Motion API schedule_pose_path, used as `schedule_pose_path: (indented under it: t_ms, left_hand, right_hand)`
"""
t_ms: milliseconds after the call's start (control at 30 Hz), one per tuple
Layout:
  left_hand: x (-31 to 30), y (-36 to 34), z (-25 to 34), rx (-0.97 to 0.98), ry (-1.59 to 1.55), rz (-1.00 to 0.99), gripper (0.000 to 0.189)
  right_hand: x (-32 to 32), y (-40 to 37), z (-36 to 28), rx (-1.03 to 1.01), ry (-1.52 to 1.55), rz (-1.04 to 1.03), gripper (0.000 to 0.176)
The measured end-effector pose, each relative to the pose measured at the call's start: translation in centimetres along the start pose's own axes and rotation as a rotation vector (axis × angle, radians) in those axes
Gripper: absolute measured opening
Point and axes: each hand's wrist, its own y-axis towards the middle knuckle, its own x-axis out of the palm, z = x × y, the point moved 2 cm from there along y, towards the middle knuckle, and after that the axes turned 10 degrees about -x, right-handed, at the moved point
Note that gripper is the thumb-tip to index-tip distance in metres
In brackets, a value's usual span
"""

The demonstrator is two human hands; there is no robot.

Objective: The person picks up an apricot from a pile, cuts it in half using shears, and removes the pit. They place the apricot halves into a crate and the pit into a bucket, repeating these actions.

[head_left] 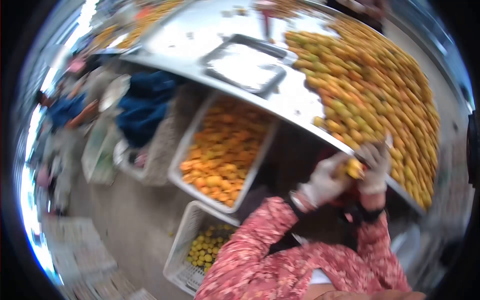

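Note:
My left hand (326, 181), in a whitish glove, is closed around a small yellow fruit (354, 169) with a pale, bright patch on its near side. Right up against the fruit is my right hand (375, 167), also gloved, its fingers curled. A thin pale sliver (388, 140) sticks up by the right hand's fingers; blur hides what it is. Both hands are over the near edge of a metal table (305, 120), close to a large heap of yellow-orange oval fruit (370, 95).
A grey tray (245, 64) lies on the table. Beneath its edge stands a white crate of orange fruit pieces (220, 155). Nearer me, another white crate (182, 240) holds yellow-green fruit. At left are dark blue cloth (146, 107) and a person in blue (67, 110).

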Motion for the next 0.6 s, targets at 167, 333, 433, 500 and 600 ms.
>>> schedule_pose_path:
  t_ms: [167,333,433,500,600]
  left_hand:
    - [0.5,-0.4,-0.6,-0.393,-0.410,-0.052,0.027]
    - [0.7,-0.5,-1.3,-0.435,-0.399,-0.029,0.026]
    - [0.7,-0.3,-1.2,-0.495,-0.481,-0.063,0.028]
    - [0.4,-0.3,-1.5,-0.536,-0.408,-0.135,0.030]
    - [0.7,-0.6,-1.4,-0.361,-0.210,-0.101,0.027]
  right_hand:
    - [0.9,-0.8,-2.7,-0.166,-0.185,0.088,0.035]
    - [2.2,-3.8,-4.3,-0.166,-1.341,-0.312,0.026]
    - [3.1,-3.4,-4.4,-0.338,-1.716,-0.749,0.041]
    - [2.6,-3.0,-4.0,-0.314,-1.793,-0.755,0.037]
    - [2.4,-3.6,-3.0,-0.327,-1.738,-0.607,0.023]
